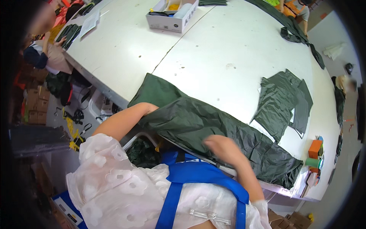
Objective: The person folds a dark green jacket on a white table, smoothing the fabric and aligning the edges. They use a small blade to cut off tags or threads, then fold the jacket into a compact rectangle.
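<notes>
A long piece of dark green, shiny cloth (198, 118) lies wrinkled along the table's near edge. Its left end shows a smoother green layer (158, 89). My left hand (150, 108) reaches in beneath the upper layer at that end, so its fingers are hidden. Over the middle of the cloth, close to its near edge, is my right hand (222, 147). Motion smears its fingers, and whether they pinch the cloth does not show.
More dark green pieces (280, 103) lie on the white table (206, 57) at the right. A white box (164, 22) with tools stands at the far side. Thread spools (313, 163) sit by the right edge. Other people (53, 57) work at the table's far sides.
</notes>
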The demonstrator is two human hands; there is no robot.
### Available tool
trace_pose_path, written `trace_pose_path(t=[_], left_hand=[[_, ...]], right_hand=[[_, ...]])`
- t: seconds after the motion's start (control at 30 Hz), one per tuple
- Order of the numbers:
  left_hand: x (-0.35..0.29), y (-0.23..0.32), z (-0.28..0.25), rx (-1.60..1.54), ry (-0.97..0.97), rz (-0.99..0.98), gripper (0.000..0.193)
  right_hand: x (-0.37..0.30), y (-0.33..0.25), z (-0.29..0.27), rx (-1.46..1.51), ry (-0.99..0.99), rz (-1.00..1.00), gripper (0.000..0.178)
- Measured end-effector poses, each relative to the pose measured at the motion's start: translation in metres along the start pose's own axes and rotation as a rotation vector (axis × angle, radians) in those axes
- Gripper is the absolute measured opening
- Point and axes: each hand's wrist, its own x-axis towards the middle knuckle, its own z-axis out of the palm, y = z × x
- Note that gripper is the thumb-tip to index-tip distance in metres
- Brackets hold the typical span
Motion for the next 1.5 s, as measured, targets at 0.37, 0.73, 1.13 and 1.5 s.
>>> trace_pose_path(t=[0.37,0.73,1.13,1.5], left_hand=[[-0.001,0.002,0.009,0.066,0.797,0.078,0.020],[-0.024,0.023,0.014,-0.379,0.946,0.277,0.022],[-0.041,0.039,0.008,-0.323,1.004,0.408,0.022],[-0.053,0.056,-0.069,-0.560,1.482,0.610,0.023]], right_hand=[[-0.111,0.093,-0.225,1.460,1.609,-1.331,0.056],[-0.072,-0.048,-0.229,0.607,1.544,-1.132,0.063],[0.113,0.066,-0.050,-0.452,0.360,-0.052,0.058],[0.069,0.128,0.010,-0.509,0.635,0.055,0.038]])
